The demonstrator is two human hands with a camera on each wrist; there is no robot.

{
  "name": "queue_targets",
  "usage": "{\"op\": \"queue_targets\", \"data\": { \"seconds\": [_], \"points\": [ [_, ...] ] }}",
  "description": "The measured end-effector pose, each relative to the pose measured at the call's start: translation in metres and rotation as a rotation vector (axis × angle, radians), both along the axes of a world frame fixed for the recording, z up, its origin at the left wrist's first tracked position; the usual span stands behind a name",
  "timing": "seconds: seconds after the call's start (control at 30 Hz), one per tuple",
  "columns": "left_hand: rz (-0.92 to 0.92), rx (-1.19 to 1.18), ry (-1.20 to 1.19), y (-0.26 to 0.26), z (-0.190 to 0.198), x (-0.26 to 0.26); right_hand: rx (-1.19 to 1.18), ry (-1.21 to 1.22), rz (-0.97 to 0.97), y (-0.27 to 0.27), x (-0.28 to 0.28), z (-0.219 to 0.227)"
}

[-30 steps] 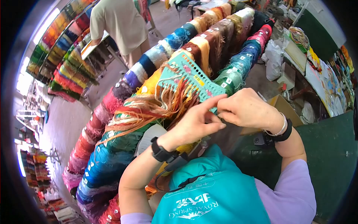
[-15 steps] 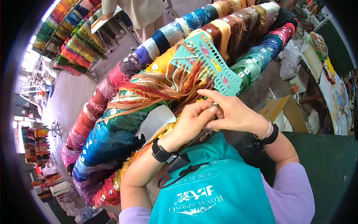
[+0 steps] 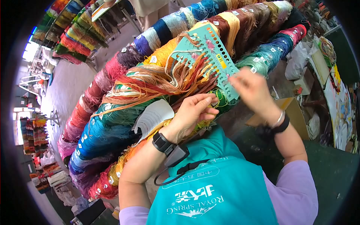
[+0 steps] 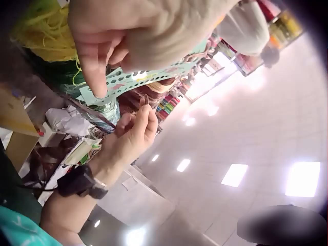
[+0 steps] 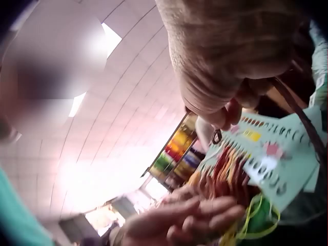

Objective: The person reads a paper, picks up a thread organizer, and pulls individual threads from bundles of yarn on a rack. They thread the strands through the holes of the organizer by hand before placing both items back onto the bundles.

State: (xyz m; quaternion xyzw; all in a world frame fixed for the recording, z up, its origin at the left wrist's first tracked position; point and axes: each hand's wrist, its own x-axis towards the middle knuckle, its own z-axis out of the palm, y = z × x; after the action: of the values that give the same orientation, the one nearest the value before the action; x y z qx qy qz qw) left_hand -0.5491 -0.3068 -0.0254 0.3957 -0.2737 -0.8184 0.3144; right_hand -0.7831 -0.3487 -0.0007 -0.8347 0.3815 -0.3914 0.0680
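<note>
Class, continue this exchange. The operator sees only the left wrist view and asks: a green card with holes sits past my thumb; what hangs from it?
Observer: The head view shows orange and brown threads fanning out from the card.
Operator: What is under the card?
Observer: Long rows of coloured skeins; it lies on them.
Operator: Anything beside the left hand?
Observer: A white paper lies on the skeins by its wrist.

Thread card (image 3: 210, 56) atop yarn skeins (image 3: 112, 123), between rack (image 3: 71, 41) and box (image 3: 285, 108).
</note>
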Motion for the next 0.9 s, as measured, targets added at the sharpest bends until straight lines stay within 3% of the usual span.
{"op": "queue_targets", "data": {
  "seconds": [0.03,0.1,0.2,0.37,0.5,0.57,0.6,0.63,0.7,0.77,0.83,0.9],
  "points": [
    [0.022,0.033,0.022,-0.003,-0.002,-0.003,0.035,-0.152,-0.036,-0.026,-0.011,-0.008],
    [0.065,0.096,0.068,-0.01,-0.008,-0.011,0.668,-0.188,-0.106,-0.051,-0.024,-0.004],
    [0.131,0.148,0.149,-0.024,-0.019,-0.024,1.191,-0.207,0.075,-0.079,-0.025,-0.009],
    [0.215,0.034,0.195,-0.02,-0.019,-0.02,1.085,-0.422,0.089,-0.06,-0.014,0.028],
    [0.446,-0.267,0.212,-0.013,0.044,-0.011,0.735,-0.538,0.195,-0.036,0.022,0.077],
    [0.507,-0.555,-0.026,-0.019,0.071,0.018,0.512,-0.497,0.27,-0.04,0.046,0.108],
    [0.643,-0.635,-0.051,-0.025,0.091,0.025,0.482,-0.522,0.285,-0.04,0.059,0.125],
    [0.617,-0.754,-0.139,-0.025,0.112,0.047,0.463,-0.572,0.338,-0.04,0.075,0.14],
    [0.539,-0.768,-0.026,-0.021,0.149,0.069,0.517,-0.69,0.473,-0.051,0.1,0.145],
    [0.393,-0.763,0.091,-0.015,0.146,0.101,0.698,-0.79,0.493,-0.054,0.116,0.135],
    [0.427,-0.771,-0.302,0.001,0.125,0.126,0.9,-0.854,0.462,-0.055,0.128,0.109],
    [0.393,-0.556,-0.445,0.03,0.082,0.174,1.161,-0.886,0.421,-0.061,0.12,0.058]
  ]
}}
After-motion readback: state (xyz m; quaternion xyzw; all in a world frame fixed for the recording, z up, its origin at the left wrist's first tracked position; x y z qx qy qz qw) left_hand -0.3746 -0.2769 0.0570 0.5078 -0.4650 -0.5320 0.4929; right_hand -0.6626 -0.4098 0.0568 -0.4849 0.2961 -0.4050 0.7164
